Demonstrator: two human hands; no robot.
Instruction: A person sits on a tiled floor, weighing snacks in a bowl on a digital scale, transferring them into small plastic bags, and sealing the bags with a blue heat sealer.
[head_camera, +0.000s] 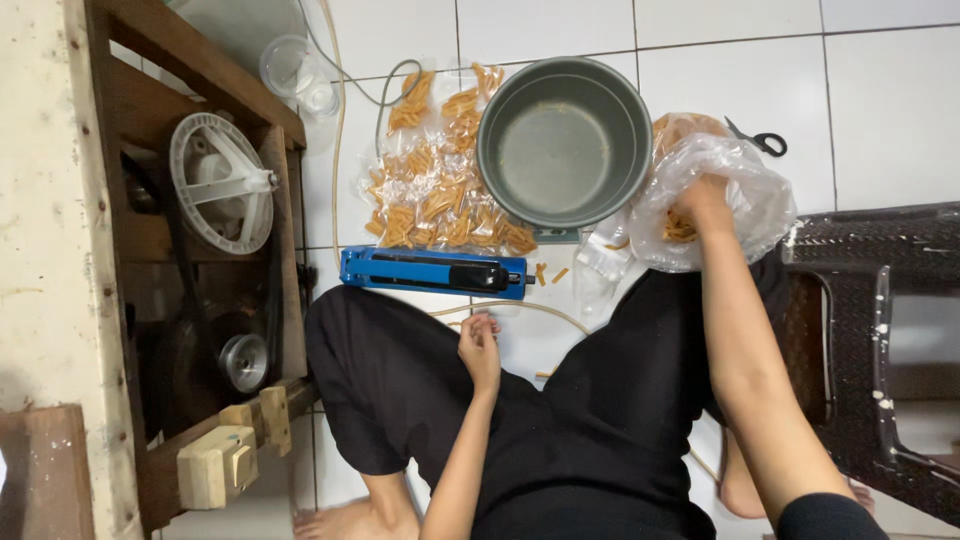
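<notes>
My right hand (703, 200) reaches into a large clear plastic bag (745, 190) of orange snack sticks (680, 228), its fingers buried among them; whether it grips any is hidden. My left hand (480, 348) rests loosely curled on my knee, holding nothing. A grey metal pot (563, 140) sits empty on a scale just ahead. Left of the pot lies a heap of small sealed packets of snack sticks (430, 190). A blue bag sealer (432, 271) lies in front of my legs.
A wooden frame with a white wheel (220, 183) and belt pulley (244, 362) stands at the left. Black scissors (760, 140) lie beyond the bag. A dark plastic stool (880, 330) stands at the right. Clear cups (295, 70) sit at the back left.
</notes>
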